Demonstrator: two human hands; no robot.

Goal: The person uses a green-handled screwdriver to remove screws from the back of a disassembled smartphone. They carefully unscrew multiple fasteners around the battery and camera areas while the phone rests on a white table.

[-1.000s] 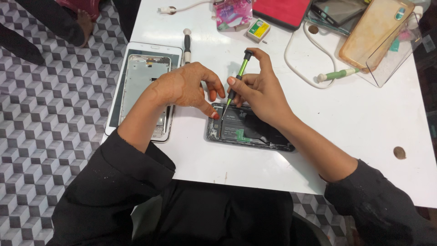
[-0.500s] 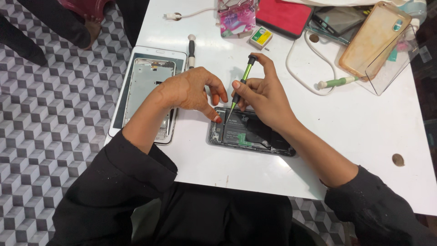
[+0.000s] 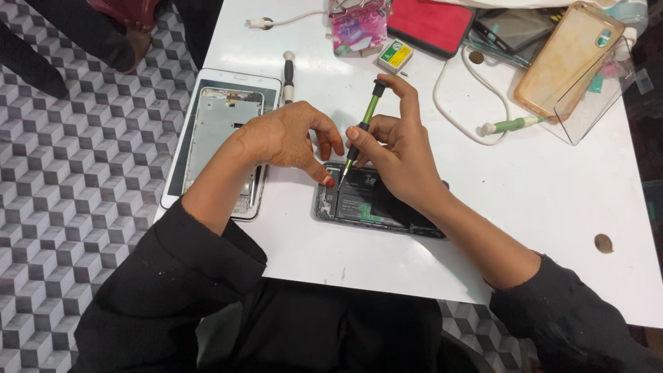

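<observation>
Opened phone point(image 3: 376, 204), back cover off, lay on the white table point(image 3: 525, 207) near its front edge. The right hand point(image 3: 400, 155) pinched a green-handled screwdriver point(image 3: 362, 128) upright, forefinger capping its top and tip at the phone's upper left corner. The left hand point(image 3: 286, 135) curled beside it, thumb pressing that corner and holding nothing. Left of it lay a white tablet frame point(image 3: 217, 131). At the far edge sat a small yellow-and-green box point(image 3: 395, 55), beside a pink patterned packet point(image 3: 358, 27) and a red case point(image 3: 431, 22).
</observation>
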